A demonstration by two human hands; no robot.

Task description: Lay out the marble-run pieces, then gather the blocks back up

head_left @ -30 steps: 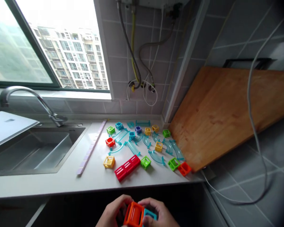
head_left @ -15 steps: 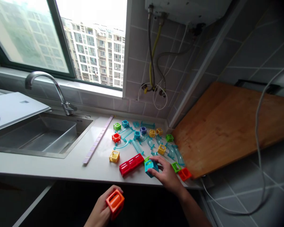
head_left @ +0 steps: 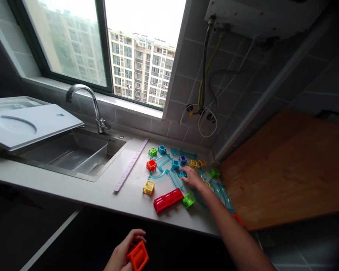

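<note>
Below the counter edge the left hand (head_left: 121,254) grips an orange block (head_left: 138,256); the right hand (head_left: 192,178), fingers loosely spread, touches the blue track pieces (head_left: 173,174).

Orange block (head_left: 138,256) in left hand (head_left: 121,254). By right hand (head_left: 192,178): translucent teal track pieces (head_left: 169,173), blue (head_left: 175,164) and purple (head_left: 182,160) cubes beyond the fingertips, yellow ones (head_left: 197,163) alongside. Nearer than that hand: red slotted block (head_left: 168,200), green cube (head_left: 188,200) (yellow cube (head_left: 148,187) further left), all on white counter (head_left: 101,192).

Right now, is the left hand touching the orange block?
Touching. The head view shows the left hand with fingers curled around the orange block, held below the countertop edge; no gap shows between them.
</note>
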